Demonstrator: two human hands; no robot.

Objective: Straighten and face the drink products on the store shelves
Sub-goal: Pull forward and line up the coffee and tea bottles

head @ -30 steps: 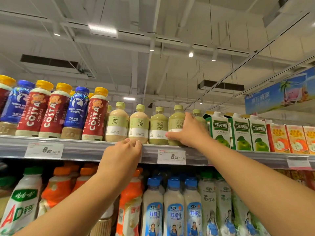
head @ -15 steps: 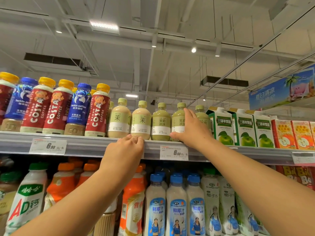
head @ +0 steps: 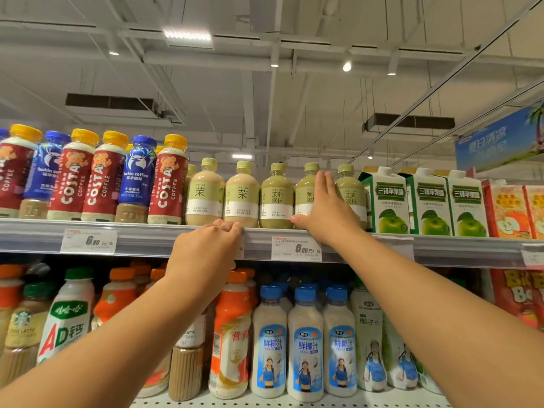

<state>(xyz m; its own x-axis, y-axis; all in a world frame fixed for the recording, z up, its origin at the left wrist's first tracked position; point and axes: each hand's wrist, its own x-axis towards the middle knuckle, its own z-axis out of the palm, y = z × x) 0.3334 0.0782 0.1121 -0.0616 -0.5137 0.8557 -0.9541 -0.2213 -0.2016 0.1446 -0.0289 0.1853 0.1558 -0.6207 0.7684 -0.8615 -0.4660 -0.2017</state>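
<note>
Head view looks up at the top shelf [head: 164, 238], where the right hand [head: 326, 214] is at the row of green-capped tea bottles. The step in hand, as I judge it, is turning the fourth tea bottle [head: 306, 198] so its label faces out like its neighbours. To do that well, twist from the body of the bottle without lifting it, keep the base flat on the shelf, and avoid nudging the fifth tea bottle [head: 350, 195] at its 3 o'clock or the third tea bottle [head: 276, 198] at its 9 o'clock; then draw it level with the shelf's front edge. The right hand's fingers are straight and close together, laid up the right side of the fourth bottle in the gap beside the fifth, with the thumb across the bottle's base at about 7 o'clock; I read this as a loose, flat-fingered hold, not a closed grasp. The left hand [head: 206, 251] grasps no bottle: its curled fingers hook over the shelf's front edge just below the second tea bottle [head: 242, 198], seemingly for support.
</note>
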